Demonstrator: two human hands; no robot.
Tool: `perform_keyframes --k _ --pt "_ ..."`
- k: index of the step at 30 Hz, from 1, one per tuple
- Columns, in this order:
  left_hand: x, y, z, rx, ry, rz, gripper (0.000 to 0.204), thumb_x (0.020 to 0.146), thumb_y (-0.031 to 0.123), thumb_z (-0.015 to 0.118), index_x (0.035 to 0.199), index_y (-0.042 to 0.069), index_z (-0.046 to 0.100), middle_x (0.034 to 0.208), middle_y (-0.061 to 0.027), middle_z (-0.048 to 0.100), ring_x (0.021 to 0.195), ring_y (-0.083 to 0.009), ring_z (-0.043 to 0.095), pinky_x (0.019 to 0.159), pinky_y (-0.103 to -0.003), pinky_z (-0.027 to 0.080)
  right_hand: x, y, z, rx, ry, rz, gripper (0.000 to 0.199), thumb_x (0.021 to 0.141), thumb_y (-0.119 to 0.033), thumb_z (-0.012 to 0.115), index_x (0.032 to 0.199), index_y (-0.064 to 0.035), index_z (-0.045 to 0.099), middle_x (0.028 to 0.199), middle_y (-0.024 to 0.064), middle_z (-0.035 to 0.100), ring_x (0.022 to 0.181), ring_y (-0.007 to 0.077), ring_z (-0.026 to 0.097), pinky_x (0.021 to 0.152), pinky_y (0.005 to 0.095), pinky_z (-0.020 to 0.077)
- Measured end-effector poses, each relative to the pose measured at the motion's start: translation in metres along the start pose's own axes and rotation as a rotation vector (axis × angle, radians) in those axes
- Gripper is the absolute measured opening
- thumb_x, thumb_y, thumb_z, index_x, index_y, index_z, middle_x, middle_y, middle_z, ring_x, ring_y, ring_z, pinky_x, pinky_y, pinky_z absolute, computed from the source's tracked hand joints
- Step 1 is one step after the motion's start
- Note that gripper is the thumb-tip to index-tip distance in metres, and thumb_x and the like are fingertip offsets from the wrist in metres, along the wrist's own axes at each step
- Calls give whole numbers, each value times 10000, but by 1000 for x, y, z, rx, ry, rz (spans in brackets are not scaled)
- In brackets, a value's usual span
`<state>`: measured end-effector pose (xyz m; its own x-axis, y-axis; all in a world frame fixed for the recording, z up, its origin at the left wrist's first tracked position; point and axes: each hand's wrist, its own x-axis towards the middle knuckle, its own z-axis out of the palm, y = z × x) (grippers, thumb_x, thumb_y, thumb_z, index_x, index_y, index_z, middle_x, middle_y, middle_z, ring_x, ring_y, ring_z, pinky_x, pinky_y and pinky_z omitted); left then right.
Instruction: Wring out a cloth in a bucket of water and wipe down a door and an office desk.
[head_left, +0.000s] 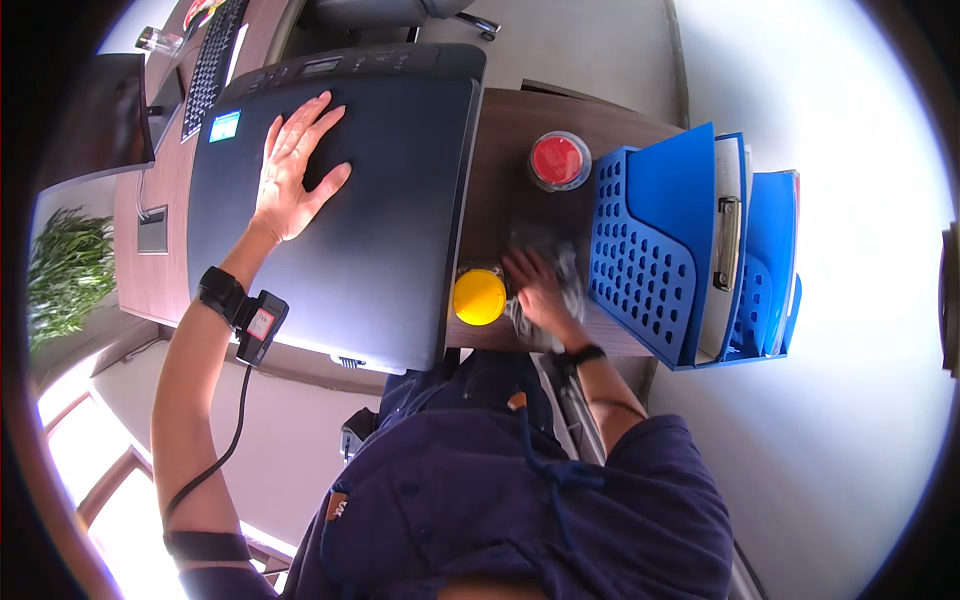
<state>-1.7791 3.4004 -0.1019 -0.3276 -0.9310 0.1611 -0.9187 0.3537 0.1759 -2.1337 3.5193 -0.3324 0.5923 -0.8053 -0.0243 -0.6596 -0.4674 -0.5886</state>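
Observation:
My left hand (292, 175) lies flat on the dark lid of a printer (370, 230), its fingers and thumb spread and nothing in them. To the right of the printer, my right hand (540, 295) is pressed over a crumpled grey cloth (570, 285) on the brown wooden desktop (500, 130). Motion blurs its fingers and the cloth. Close to the left of that hand stands a container with a yellow lid (480, 297), against the printer's edge. Farther back is a clear jar with a red lid (559, 160).
A blue perforated file rack (640, 265) holding blue folders and a clipboard (728, 240) stands right of the cloth. Beyond the printer at the left are a keyboard (215, 65), a monitor (95, 120) and a glass (158, 40). A cable hangs from the device on my left wrist.

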Motion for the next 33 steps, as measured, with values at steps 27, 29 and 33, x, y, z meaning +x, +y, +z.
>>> perform_keyframes --k 27,29,33 --pt "-2 -5 3 33 19 15 516 828 380 523 1298 203 403 1396 -17 323 1303 -204 271 1082 -470 125 -61 -2 -10 203 -120 8 492 664 50 537 1147 -47 525 1233 102 488 1164 304 422 980 387 354" --pt "-3 -4 2 32 18 11 515 827 376 527 1297 208 403 1396 -14 323 1303 -204 271 1082 -471 126 -64 -14 -10 294 -95 146 505 667 -7 587 1163 -46 502 1233 114 479 1164 311 415 977 391 352" --pt "-5 -7 5 26 30 11 511 826 373 532 1294 210 408 1393 -9 329 1300 -206 278 1081 -469 130 -20 -62 -21 299 169 196 684 614 -171 751 1201 -48 424 1196 160 471 1125 324 440 947 383 381"
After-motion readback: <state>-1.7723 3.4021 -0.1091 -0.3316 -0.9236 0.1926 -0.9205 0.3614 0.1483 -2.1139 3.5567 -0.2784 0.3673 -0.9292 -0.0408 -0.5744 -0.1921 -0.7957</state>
